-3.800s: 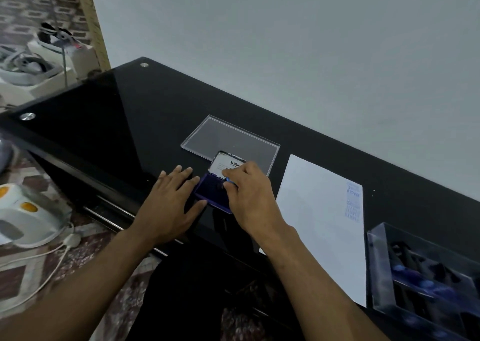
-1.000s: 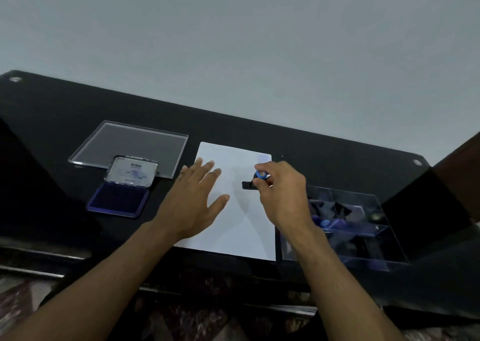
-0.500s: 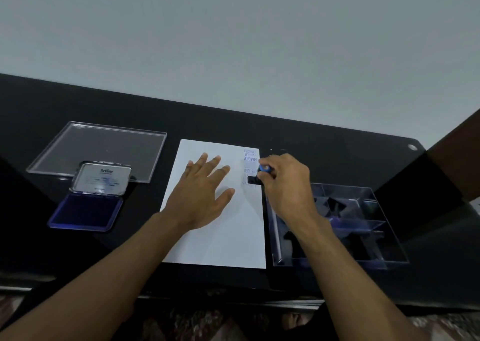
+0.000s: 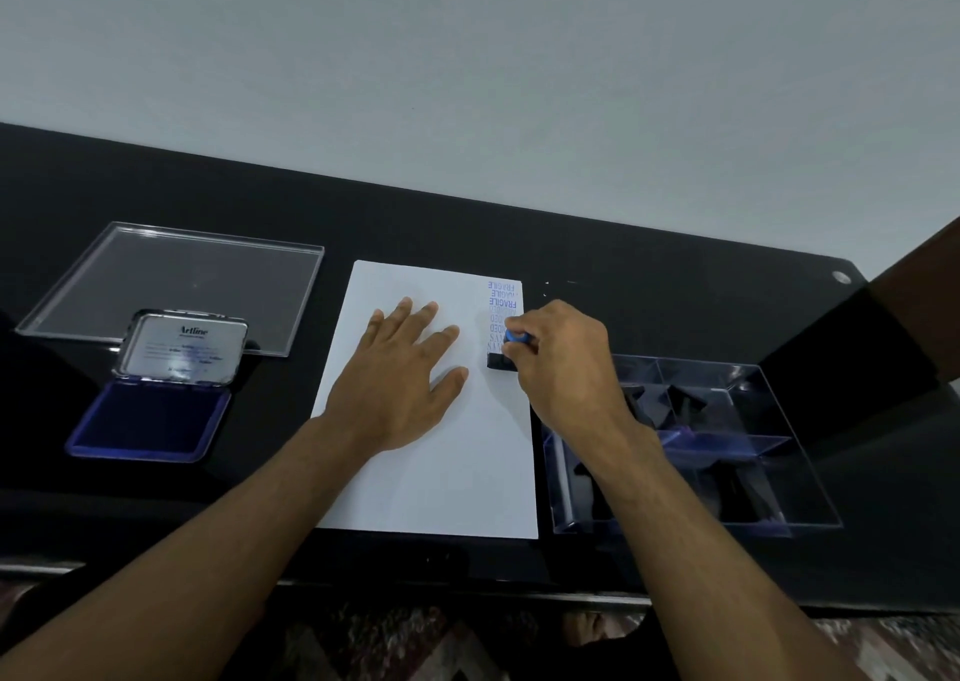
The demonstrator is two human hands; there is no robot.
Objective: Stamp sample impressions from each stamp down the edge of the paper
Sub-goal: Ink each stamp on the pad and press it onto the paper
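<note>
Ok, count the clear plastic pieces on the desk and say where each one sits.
2. The flat clear lid lies at the far left, behind the open ink pad. The clear divided tray sits right of the paper, partly hidden by the right hand.

Dim, cool, even light; glossy black table (image 4: 623, 244) reflects faintly; wide-angle edges curve, bottom slightly blurred.

A plain pale grey wall (image 4: 519, 57) fills the upper half of the frame. Below it, a glossy black glass bench (image 4: 675, 285) spans the middle, with a round metal fitting (image 4: 841, 277) at right. A patterned floor (image 4: 395, 639) shows along the bottom edge.
</note>
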